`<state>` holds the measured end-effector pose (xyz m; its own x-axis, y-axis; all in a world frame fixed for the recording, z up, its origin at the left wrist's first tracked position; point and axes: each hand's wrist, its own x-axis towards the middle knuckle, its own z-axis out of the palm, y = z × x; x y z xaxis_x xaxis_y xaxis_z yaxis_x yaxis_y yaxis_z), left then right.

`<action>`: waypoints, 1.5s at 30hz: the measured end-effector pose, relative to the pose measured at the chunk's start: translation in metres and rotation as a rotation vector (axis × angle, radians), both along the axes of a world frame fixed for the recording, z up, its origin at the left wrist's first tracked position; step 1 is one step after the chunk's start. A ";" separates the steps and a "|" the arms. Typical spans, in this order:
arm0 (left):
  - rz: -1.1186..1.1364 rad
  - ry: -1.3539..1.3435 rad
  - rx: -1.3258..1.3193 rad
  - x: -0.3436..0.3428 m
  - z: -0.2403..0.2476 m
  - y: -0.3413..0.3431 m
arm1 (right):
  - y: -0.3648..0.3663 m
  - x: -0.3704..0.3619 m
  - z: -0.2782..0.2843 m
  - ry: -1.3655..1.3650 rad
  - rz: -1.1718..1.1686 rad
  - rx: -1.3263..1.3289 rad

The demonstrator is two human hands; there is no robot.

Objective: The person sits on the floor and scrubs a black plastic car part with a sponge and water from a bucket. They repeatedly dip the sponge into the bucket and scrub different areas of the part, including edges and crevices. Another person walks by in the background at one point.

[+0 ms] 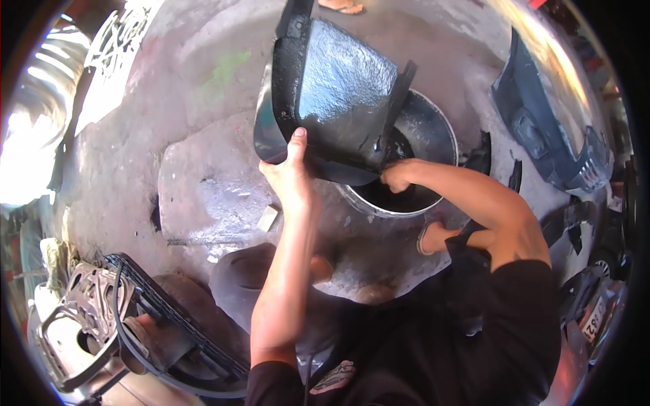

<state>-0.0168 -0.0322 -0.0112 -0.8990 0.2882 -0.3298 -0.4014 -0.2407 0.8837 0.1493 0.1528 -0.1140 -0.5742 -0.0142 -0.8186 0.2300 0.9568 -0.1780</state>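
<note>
Black T-shirt is seen closest; glossy black molded panel is gripped by left hand at lower edge, partly hiding round tub; right hand is curled near panel's corner, grip can't be told.

worn, stained grey floor, faint green patch on it, bright daylight glaring at left
</note>
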 end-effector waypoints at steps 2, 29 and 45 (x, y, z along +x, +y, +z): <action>0.076 0.120 -0.056 0.002 -0.006 0.003 | 0.008 0.027 0.046 0.207 -0.104 -0.159; -0.422 0.516 -0.257 0.039 0.000 0.023 | 0.002 -0.054 0.050 1.483 -1.252 0.087; -0.615 0.171 0.030 0.025 -0.006 0.024 | 0.043 -0.097 0.055 1.631 -0.930 0.345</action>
